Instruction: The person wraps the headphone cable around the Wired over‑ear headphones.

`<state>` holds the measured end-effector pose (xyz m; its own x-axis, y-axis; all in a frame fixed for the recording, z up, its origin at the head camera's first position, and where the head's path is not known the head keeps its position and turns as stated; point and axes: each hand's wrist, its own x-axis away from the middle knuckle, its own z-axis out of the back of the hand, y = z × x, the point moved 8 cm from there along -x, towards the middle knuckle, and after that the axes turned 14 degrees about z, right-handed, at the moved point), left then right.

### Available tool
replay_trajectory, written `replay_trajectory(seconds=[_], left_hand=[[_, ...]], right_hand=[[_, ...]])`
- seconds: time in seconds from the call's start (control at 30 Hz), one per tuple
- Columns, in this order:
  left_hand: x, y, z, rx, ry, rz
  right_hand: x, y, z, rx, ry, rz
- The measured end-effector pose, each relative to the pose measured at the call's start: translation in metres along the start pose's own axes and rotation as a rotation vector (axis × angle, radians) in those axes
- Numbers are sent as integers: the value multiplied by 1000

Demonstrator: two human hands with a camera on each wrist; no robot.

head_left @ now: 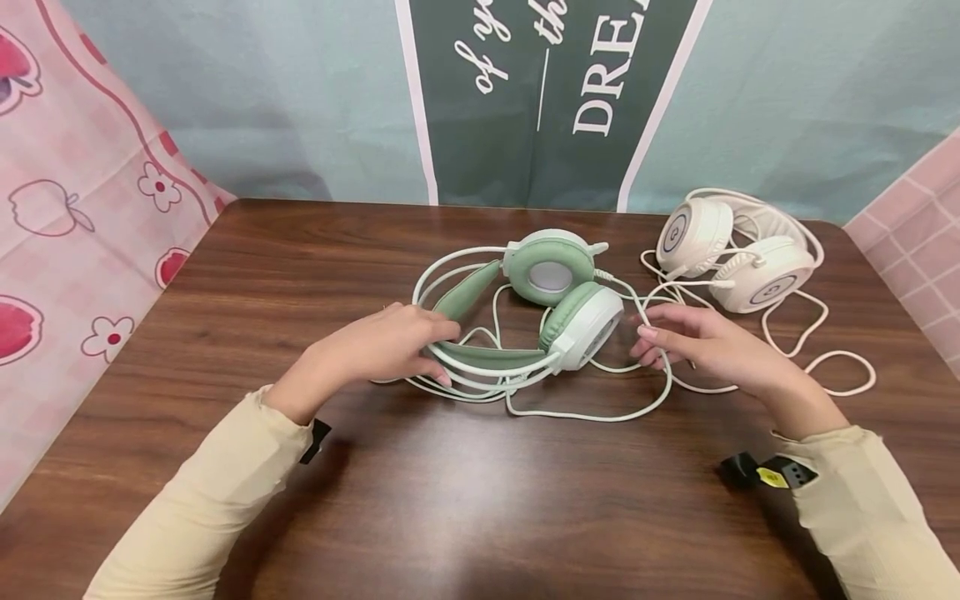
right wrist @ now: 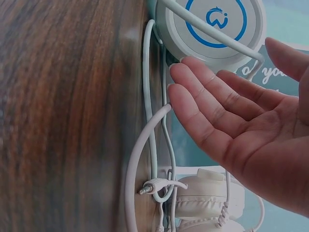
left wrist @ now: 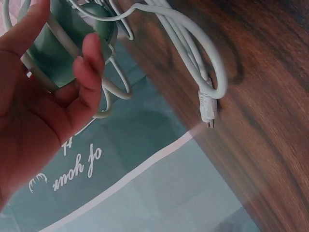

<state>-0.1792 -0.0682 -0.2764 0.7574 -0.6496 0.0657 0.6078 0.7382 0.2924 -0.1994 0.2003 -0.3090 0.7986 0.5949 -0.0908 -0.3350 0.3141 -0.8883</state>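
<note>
A pair of green and white headphones point(head_left: 592, 329) lies on its side on the table, with green ear cushions and a green padded headband. My left hand point(head_left: 390, 343) holds the headband at its left end, fingers curled round the thin white bands in the left wrist view. Beside the nearer ear cup, my right hand point(head_left: 708, 346) has its fingers extended, palm toward the headphones. A loop of pale cable point(right wrist: 148, 87) passes close to those fingers; whether they touch it I cannot tell. The cable's plug point(left wrist: 208, 107) shows in the left wrist view.
White headphones point(head_left: 776, 275) with a tangled white cable point(head_left: 847, 354) lie at the back right of the brown wooden table point(head_left: 450, 517). A jack plug point(right wrist: 153, 185) hangs near them in the right wrist view. Printed cloth point(head_left: 300, 100) covers the back wall.
</note>
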Motion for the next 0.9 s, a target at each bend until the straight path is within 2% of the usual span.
replay_trajectory(seconds=[0.07,0.17,0.47,0.73,0.9], left_hand=[[0,-2,-2,0,-6,10],[1,-4,-3,4,23,7],[7,-7,4,27,191,-9],[11,-1,10,18,266,-23],[15,6,18,-22,365,-48]], right_hand=[[0,0,-1,-4,-4,9],[0,-1,-1,-14,-9,20],[0,-2,-1,11,-36,26],[0,-4,-1,12,-49,42],[3,-5,4,60,-27,9]])
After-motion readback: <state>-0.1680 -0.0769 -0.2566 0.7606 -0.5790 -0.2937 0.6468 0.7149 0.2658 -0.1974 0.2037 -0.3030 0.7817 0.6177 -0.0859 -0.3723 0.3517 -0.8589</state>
